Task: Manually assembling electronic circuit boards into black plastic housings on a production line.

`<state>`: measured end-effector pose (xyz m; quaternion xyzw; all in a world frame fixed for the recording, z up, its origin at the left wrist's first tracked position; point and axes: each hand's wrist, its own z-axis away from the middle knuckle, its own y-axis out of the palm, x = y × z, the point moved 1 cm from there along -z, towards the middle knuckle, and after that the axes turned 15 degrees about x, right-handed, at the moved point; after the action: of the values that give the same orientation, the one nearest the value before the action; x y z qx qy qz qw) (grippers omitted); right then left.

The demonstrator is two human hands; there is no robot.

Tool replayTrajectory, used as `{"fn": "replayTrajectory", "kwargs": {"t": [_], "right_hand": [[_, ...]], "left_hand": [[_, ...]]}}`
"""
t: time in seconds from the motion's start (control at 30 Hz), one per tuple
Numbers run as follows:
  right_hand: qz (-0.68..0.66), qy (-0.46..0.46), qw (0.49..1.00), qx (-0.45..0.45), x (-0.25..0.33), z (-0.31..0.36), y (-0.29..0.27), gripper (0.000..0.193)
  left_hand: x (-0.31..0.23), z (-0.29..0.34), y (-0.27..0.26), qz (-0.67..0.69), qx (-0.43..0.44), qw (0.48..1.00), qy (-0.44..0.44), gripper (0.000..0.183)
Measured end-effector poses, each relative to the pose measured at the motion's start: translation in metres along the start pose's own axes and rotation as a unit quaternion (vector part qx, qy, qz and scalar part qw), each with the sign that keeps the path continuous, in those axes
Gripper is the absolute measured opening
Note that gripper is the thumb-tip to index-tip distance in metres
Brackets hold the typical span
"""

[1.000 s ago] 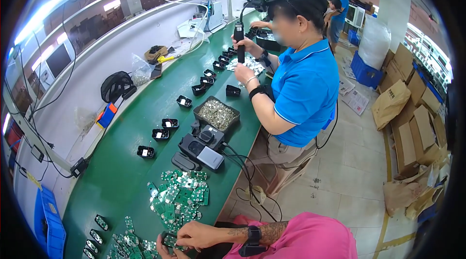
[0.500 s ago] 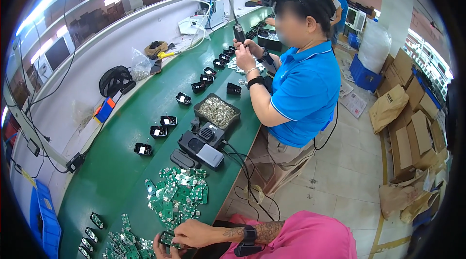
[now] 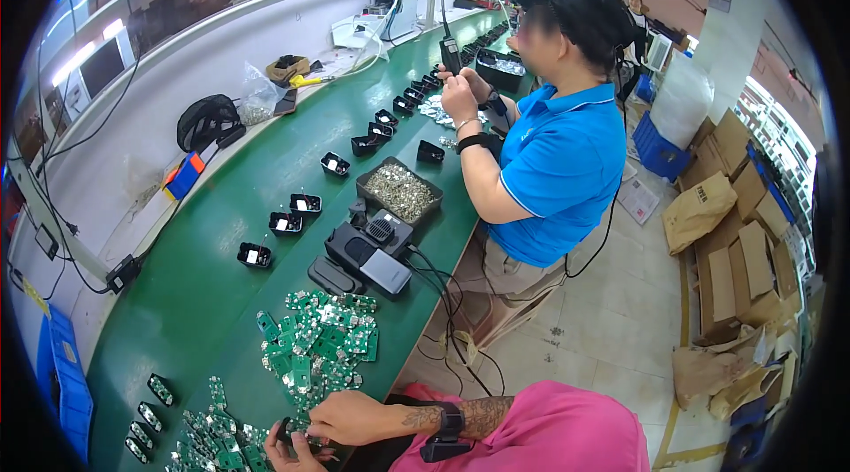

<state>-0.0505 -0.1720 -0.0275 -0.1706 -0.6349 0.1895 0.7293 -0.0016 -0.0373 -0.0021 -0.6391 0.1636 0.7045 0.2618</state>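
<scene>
At the lower edge, my left hand (image 3: 297, 454) is closed round a small circuit board (image 3: 296, 427) that shows a dark rim; my fingers cover much of it. My right hand (image 3: 348, 419) comes in from the right with its fingers bent down onto the same piece, fingertips partly hidden. Just beyond my hands lies a pile of green circuit boards (image 3: 320, 344). Another heap of boards (image 3: 217, 441) is beside my left hand. Farther left, several black housings with boards in them (image 3: 150, 416) stand in a slanting row.
On the green bench (image 3: 177, 313) stand a grey device with cables (image 3: 372, 246), a bin of small metal parts (image 3: 398, 191) and several black cases (image 3: 255, 255). A co-worker in blue (image 3: 562, 153) sits at the bench's right side. Cardboard boxes (image 3: 735, 277) stand on the floor.
The view has shifted slightly. My hands stay together at the piece, which has turned so that less of its green face shows. A person in the background has come into view.
</scene>
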Motion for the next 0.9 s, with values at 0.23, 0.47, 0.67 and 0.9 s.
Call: {"fn": "replayTrajectory", "kwargs": {"t": [0.23,0.47,0.67,0.9], "right_hand": [[-0.037,-0.011,0.998,0.046,0.000,-0.005,0.013,0.035],[-0.045,-0.022,0.998,0.033,0.004,0.005,-0.019,0.026],[-0.281,0.046,0.949,0.137,0.010,0.005,-0.025,0.030],[-0.139,0.011,0.986,0.091,0.015,0.003,-0.014,0.029]], "left_hand": [[0.032,0.002,-0.018,0.028,-0.031,0.999,-0.002,0.036],[0.009,-0.011,-0.012,0.058,0.041,0.997,0.023,0.049],[0.024,-0.003,-0.016,0.195,0.042,0.979,0.030,0.060],[0.032,-0.001,-0.012,-0.012,-0.019,0.996,0.083,0.058]]}}
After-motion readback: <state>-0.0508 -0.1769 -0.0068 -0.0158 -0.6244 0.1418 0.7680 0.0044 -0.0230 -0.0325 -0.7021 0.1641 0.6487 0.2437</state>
